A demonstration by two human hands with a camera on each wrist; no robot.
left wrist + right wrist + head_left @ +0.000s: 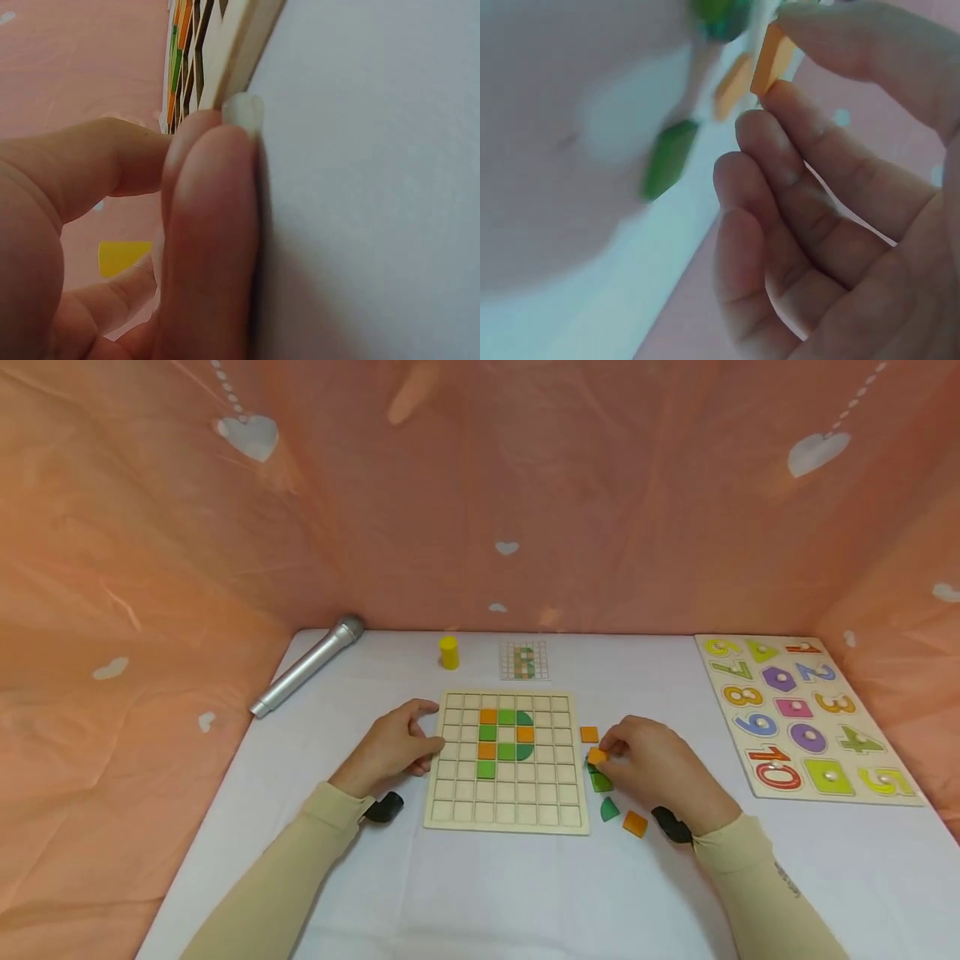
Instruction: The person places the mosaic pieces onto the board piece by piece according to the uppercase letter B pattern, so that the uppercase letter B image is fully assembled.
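Note:
A wooden grid board (506, 817) lies on the table with orange and green tiles set in it, among them two dark green quarter rounds, forming a P-like shape. My left hand (386, 745) rests at its left edge, thumb and fingertips against the rim; the left wrist view shows the fingertips (214, 172) close along the board's side. Between thumb and forefinger, my right hand (656, 768) pinches an orange square tile (769, 64) just right of the board. Below it lie a green tile (601, 782), a dark green quarter-round tile (609, 809) and an orange tile (635, 823).
Another orange tile (589, 734) lies by the board's right edge. Behind the board are a pattern card (525, 661) and a yellow cylinder (449, 652). A silver microphone (307, 667) lies at left, a number puzzle board (806, 718) at right. Pink cloth (570, 527) hangs behind.

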